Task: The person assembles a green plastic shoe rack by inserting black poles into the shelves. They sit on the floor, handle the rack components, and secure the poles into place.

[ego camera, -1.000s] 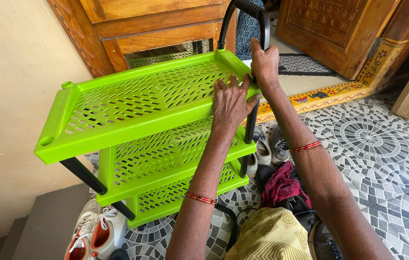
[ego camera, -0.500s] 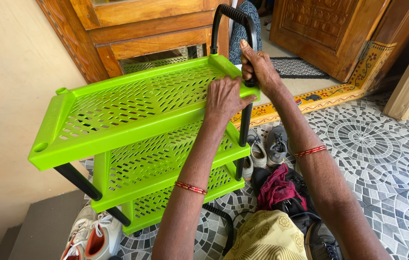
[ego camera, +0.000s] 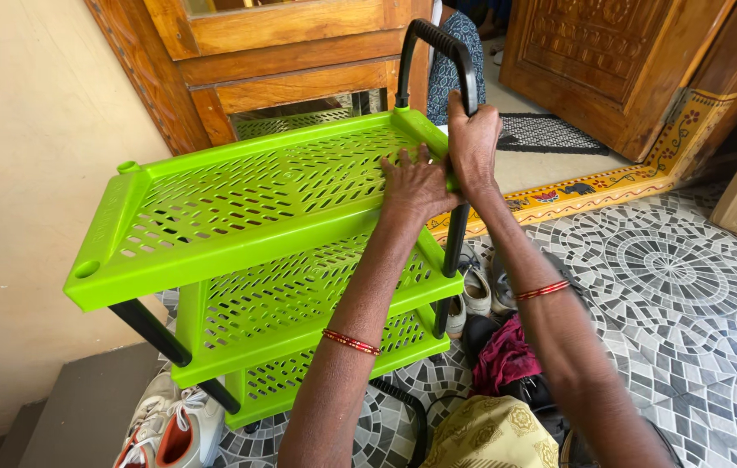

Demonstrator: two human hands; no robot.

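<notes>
Gripping the black U-shaped plastic handle tube (ego camera: 451, 48) w/ the right hand (ego camera: 474, 143), the person holds its near leg right at the corner of the lime-green 3-tier perforated plastic rack (ego camera: 247, 199). Right fingers are curled round the tube, thumb side toward the shelf edge, wrapped tight on it. Left hand (ego camera: 416, 184) lies palm-down on the top shelf's right end, just beside the right hand & touching it; left fingers (ego camera: 403, 160) are spread flat over the slotted surface, pinching nothing.

Rack stands tilted on the grey-and-white mosaic tile floor (ego camera: 689, 286), close to a beige wall (ego camera: 22, 156) on the left; black tube legs (ego camera: 150, 331) join the tiers. The handle rises above the top shelf's far-right corner, both ends dropping to the shelf's right end.

Behind the rack: a brown wooden frame (ego camera: 282, 52); farther right a carved wooden door (ego camera: 594, 61) & a dark doormat (ego camera: 551, 134). A painted yellow threshold strip (ego camera: 594, 182) runs along the tiles.

Under & beside the rack: white-and-orange sneakers (ego camera: 169, 425) at bottom left, grey sneakers (ego camera: 477, 290) near the right-side legs, a red cloth bundle (ego camera: 507, 360) next to them. Each wrist has a thin red bangle (ego camera: 542, 289). Yellow patterned fabric (ego camera: 490, 433) shows at bottom centre.
</notes>
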